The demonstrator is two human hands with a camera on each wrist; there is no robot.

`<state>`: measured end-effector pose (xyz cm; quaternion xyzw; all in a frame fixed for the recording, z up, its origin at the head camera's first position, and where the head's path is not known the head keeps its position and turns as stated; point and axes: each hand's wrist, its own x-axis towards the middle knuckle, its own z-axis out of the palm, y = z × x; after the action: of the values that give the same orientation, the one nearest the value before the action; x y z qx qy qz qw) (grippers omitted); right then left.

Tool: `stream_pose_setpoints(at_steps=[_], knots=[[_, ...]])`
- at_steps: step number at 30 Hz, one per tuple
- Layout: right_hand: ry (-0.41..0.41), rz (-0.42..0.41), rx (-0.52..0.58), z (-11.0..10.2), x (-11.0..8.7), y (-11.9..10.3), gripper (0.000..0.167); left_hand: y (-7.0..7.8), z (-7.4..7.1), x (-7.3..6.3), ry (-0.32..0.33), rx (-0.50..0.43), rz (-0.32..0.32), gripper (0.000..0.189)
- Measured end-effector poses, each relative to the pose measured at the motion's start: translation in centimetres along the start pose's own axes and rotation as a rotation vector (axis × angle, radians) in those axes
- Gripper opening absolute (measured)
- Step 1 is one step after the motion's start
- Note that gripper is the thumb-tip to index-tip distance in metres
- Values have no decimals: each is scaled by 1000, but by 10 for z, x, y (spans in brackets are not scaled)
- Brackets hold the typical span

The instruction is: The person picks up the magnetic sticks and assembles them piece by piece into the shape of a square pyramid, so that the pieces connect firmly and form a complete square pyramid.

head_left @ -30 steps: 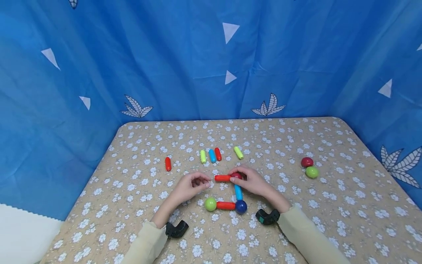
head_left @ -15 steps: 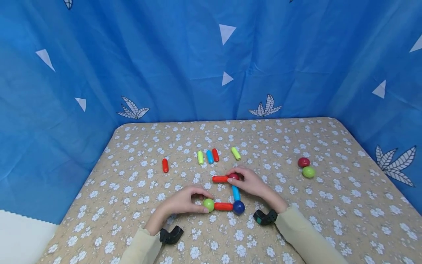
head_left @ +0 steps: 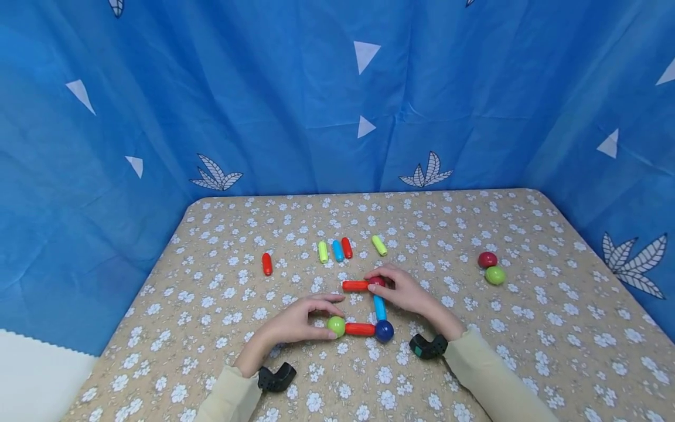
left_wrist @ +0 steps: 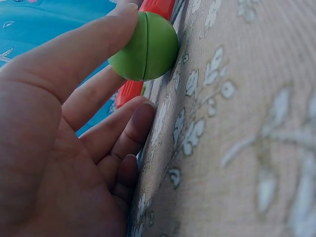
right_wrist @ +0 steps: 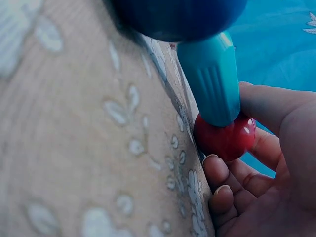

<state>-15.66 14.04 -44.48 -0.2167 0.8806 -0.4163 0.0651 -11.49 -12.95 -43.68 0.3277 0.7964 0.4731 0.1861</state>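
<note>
My left hand (head_left: 302,319) is at the green ball (head_left: 336,326), thumb against its near side and fingers curved round the far side; the left wrist view shows the thumb on the ball (left_wrist: 145,47). A red rod (head_left: 360,329) joins that ball to a dark blue ball (head_left: 384,331). From there a light blue rod (head_left: 379,308) runs to a red ball (head_left: 377,283), which my right hand (head_left: 403,290) grips between thumb and fingers. Another red rod (head_left: 355,285) points left from the red ball, its left end free. The right wrist view shows the red ball (right_wrist: 225,138) under the light blue rod (right_wrist: 210,81).
Beyond the hands lie loose rods: a red one (head_left: 267,264), a yellow-green one (head_left: 323,252), a blue one (head_left: 338,251), another red one (head_left: 346,247) and another yellow-green one (head_left: 379,245). At right, a red ball (head_left: 487,259) touches a green ball (head_left: 495,275). Blue curtains (head_left: 316,105) surround the flowered table.
My left hand has come nearer to me, from beside the free red rod to the green ball, and its upper fingers have since straightened a little. My right hand stays at the red ball.
</note>
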Motion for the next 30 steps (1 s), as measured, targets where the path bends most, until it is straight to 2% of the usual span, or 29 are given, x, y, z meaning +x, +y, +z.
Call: stream_pose_setpoints(at_steps=[6,9,15,19,22,26,30], knots=[[-8,-15,-26,-2,-2,-2,26,25,-4,-4,-6,2,5,31],[-13,-33,-58,-4,-3,-4,26,24,-4,-4,-4,10,12,31],[-36,-4,-122,-8,-4,-10,30,1,1,-1,7,4,-7,33],[-20,45,-188,-23,-13,-12,34,-11,3,-1,5,14,0,34],[72,60,-241,-48,-26,-6,35,-13,3,-2,1,6,11,34],[288,77,-301,-92,-54,20,34,-13,3,0,1,2,17,34],[492,251,-376,-127,-83,59,42,-13,2,2,4,2,7,35]])
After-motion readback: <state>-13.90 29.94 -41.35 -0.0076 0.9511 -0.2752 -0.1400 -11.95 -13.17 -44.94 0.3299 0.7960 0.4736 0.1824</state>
